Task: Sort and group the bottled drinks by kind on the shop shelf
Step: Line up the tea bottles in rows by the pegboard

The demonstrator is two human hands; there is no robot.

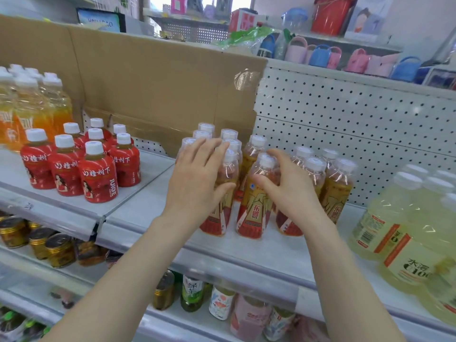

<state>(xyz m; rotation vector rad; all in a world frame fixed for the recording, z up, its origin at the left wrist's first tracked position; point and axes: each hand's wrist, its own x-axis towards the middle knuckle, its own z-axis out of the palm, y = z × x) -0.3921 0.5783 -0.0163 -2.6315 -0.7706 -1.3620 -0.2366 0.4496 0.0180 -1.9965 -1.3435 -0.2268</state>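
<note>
- Head view: the shelf (246,255) already shows kinds grouped, red juice bottles (98,174) at left, pale large bottles (407,230) at right.
- Amber bottles (338,186) stand in the centre, still loose; bare shelf lies on both sides.
- Left hand (197,178) rests spread on them; right hand (288,186) curls round the front bottle (254,208).

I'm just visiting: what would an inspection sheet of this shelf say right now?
Surface: grey shelf, bare at the front edge.
Job's things: gold-and-red bottles mid-shelf; red juice bottles and orange drinks left; pale yellow bottles right.
Clutter: cardboard sheet standing behind the bottles.
Grippers: left hand rests with straight fingers on the gold-and-red cluster; right hand grips its front bottle.
Cables: nothing seen.
Surroundings: pegboard back panel; cans on the shelf below; small bags above.
</note>
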